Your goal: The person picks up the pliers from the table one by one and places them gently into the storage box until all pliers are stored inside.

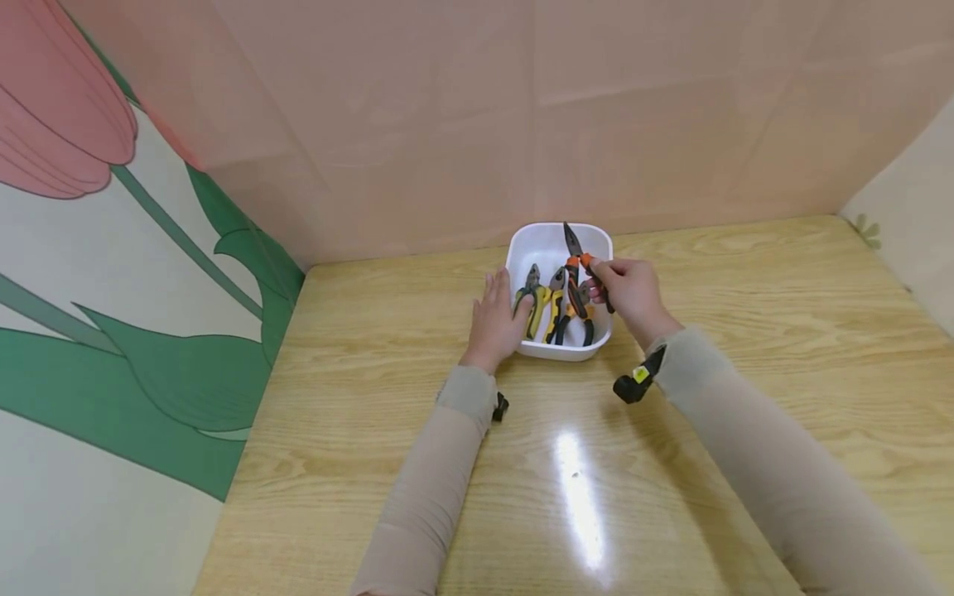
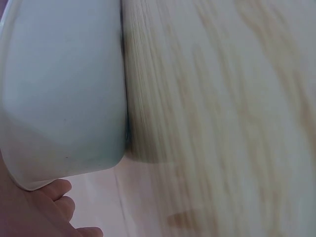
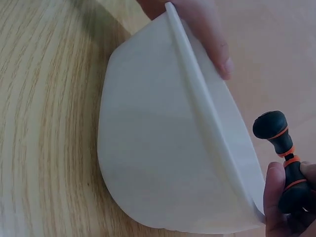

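A white plastic basin (image 1: 564, 353) holds several pliers. My left hand (image 1: 497, 321) grips its left side, thumb over the rim and fingers outside; in the left wrist view those fingers (image 2: 61, 205) show beside the basin wall (image 2: 64, 89). Above the basin's right side my right hand (image 1: 633, 296) holds long-nose pliers (image 1: 573, 242) by their black-and-orange handles (image 3: 274, 131), jaws pointing away. Inside lie yellow-green-handled pliers (image 1: 537, 310), yellow-and-black pliers (image 1: 554, 314) and a pair with orange-and-black handles (image 1: 587, 331), partly hidden by the right hand's pliers.
The basin stands on a wood-grain table (image 1: 358, 397), near its back edge. A pinkish-tan cover (image 1: 417, 149) rises behind, and a wall with painted flowers (image 1: 171, 372) is at the left. A pale wall (image 1: 909, 190) stands at the right.
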`<state>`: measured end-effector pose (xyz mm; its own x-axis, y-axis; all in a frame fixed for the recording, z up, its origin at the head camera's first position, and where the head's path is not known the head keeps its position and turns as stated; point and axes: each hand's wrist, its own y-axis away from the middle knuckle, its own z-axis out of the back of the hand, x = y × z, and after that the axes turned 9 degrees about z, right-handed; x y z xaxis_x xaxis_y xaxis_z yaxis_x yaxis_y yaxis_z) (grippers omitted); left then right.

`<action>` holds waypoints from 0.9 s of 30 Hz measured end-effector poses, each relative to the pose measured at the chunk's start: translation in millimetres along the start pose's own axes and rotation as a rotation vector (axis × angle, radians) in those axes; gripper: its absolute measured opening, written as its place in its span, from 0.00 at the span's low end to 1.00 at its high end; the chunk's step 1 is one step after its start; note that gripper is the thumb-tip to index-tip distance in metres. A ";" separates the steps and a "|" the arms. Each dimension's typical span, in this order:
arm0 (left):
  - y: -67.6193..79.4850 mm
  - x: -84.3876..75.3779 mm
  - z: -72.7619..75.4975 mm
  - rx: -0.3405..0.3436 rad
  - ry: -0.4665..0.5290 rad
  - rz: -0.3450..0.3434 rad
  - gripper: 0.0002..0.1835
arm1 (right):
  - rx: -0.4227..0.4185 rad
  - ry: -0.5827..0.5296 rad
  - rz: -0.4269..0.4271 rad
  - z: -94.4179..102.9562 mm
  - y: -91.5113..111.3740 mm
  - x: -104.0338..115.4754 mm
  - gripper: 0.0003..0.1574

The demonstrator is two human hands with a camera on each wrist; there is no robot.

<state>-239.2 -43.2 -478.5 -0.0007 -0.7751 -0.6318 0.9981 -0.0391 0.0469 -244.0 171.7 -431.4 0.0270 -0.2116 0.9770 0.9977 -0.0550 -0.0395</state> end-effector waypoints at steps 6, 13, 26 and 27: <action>-0.8 -0.1 -0.4 -0.002 -0.001 -0.008 0.39 | 0.004 0.143 0.028 -3.3 0.9 2.2 0.28; -1.3 0.9 -1.2 0.003 0.003 -0.008 0.39 | 0.017 0.231 0.075 -8.6 3.6 2.7 0.26; -0.6 -1.7 0.2 0.004 0.014 -0.002 0.39 | 0.044 0.519 0.265 -17.6 6.8 -2.3 0.22; -0.6 -1.8 0.5 0.003 0.015 -0.003 0.39 | 0.044 0.547 0.289 -18.3 6.8 -3.1 0.22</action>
<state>-239.8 -42.1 -477.1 -0.0029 -0.7655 -0.6434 0.9980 -0.0432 0.0468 -238.4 154.1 -438.6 0.2722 -0.6823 0.6786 0.9568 0.1172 -0.2659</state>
